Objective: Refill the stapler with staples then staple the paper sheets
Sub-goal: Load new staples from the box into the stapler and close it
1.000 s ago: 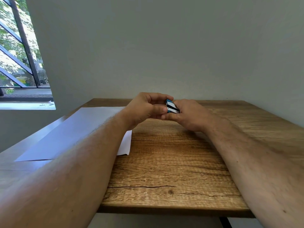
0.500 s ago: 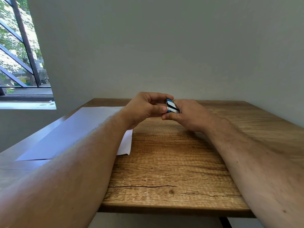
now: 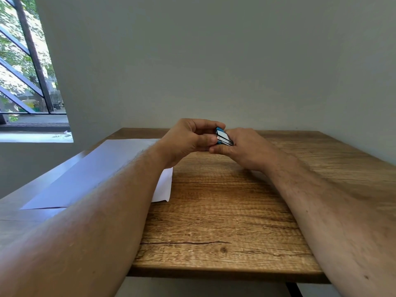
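A small blue stapler with a silver metal face is held between both hands above the far middle of the wooden table. My left hand pinches its left end between thumb and curled fingers. My right hand grips it from the right, thumb underneath. White paper sheets lie flat on the table's left side, partly hidden by my left forearm. No loose staples show.
A plain grey wall stands right behind the table. A window with dark bars is at the far left. The table's near edge runs across the bottom between my forearms.
Both hands stay together on the stapler at the same spot; only slight finger shifts show.
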